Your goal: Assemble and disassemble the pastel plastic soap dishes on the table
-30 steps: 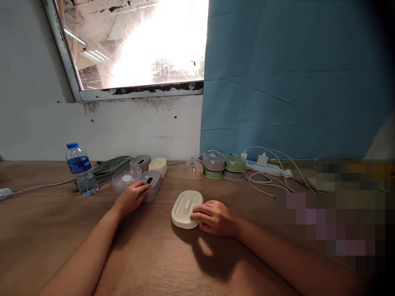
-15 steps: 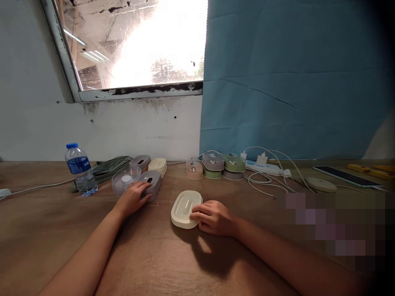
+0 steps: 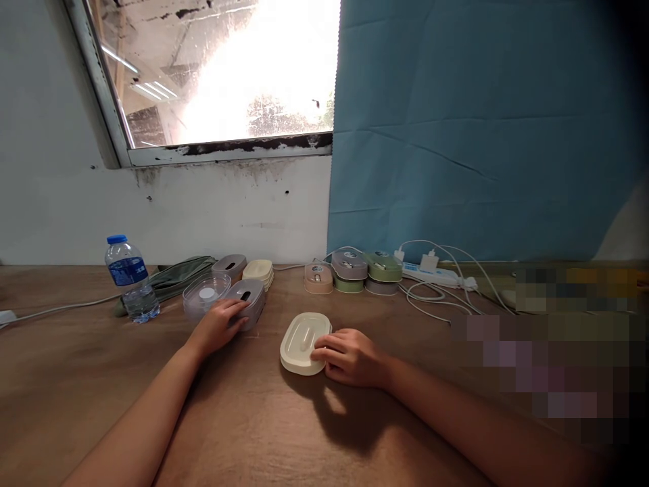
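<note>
Left hand (image 3: pixel 217 325) grip resting loosely on grey plastic lidded box (image 3: pixel 247 299), right hand (image 3: pixel 351 356) fingers curled against cream oval plastic lid (image 3: pixel 303 341), brown wooden bench (image 3: pixel 253 419).

Water bottle (image 3: pixel 126 277) stands left; power strip (image 3: pixel 430 274) right.

On the wooden desk (image 3: pixel 253 419), my left hand (image 3: pixel 218 325) lay on the grey lidded box (image 3: pixel 248 301), left of the cream oval lid (image 3: pixel 301 341) my right hand (image 3: pixel 355 357) touched.
</note>
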Motion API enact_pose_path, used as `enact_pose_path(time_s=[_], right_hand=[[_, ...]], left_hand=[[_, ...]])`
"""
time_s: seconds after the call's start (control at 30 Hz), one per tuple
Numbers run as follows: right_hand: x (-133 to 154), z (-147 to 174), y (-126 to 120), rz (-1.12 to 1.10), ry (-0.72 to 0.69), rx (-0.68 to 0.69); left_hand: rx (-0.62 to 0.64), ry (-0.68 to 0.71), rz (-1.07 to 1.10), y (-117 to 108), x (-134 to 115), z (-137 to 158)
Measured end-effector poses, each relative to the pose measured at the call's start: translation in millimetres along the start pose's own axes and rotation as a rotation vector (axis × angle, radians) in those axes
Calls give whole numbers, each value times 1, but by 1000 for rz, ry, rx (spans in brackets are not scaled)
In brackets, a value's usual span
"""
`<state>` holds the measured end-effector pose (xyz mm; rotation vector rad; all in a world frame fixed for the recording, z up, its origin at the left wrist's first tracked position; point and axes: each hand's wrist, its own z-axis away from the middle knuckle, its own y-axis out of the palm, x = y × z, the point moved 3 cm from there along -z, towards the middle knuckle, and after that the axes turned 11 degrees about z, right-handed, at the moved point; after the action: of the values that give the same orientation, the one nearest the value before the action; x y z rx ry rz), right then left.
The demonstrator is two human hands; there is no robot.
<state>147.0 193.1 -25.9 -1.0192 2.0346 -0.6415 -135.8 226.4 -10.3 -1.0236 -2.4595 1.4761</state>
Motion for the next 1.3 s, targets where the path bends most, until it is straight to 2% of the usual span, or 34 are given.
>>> enact_pose_path(time_s=[0.23,0.3,0.4,0.43,0.53,0.6,0.67,0.83,1.0,1.17,1.3], right_hand=[[1,-1,-1,14,-2,13],[1,-1,-2,8,6,13],[0,-2,-1,-8,42,15],[-1,-2,-1,-16,57,13],[-2,-1,0,-44,101,-2],[-3,0,2,-74,121,4],[-4,0,4,-117,164,22],[-12,1,5,-193,378,-12],[-16,1,-5,-141,409,-171],[-9,1,0,-91,256,-60],[-9,2,1,-81,250,-26]], left_hand=[[-2,-10,6,-2,0,0],[-58,13,-11,-5,-12,-1],[-121,100,56,-6,-49,-4],[-88,139,106,-2,-65,-5],[142,234,248,18,-107,-5],[248,243,306,31,-123,-5],[275,213,339,40,-126,-4],[203,134,285,38,-111,-10],[80,114,172,21,-89,-43],[32,-51,101,5,-34,-107],[109,-187,-53,7,17,-144]])
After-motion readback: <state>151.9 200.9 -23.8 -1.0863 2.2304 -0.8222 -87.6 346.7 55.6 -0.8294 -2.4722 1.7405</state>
